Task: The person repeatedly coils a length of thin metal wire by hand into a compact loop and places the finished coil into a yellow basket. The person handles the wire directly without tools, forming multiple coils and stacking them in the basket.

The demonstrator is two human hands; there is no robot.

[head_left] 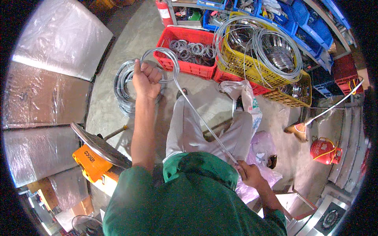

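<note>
My left hand (146, 80), raised ahead of me, is closed around a small looped coil of grey cable (175, 65). From its loops, a straight length of the cable slants down across my lap to my right hand (250, 174). There the fingers are pinched around it near my right thigh; its tip is hidden in the grip. On the floor beneath my left hand lies a larger coil of grey cable (124, 101), partly covered by my wrist.
Ahead, a red crate (204, 71) holds many small coils; beside it a yellow crate (258, 72) carries large loops. Wrapped boxes (45, 94) line the left, near an orange case (91, 162). A broom (298, 131) and red gas cylinder (325, 152) stand right.
</note>
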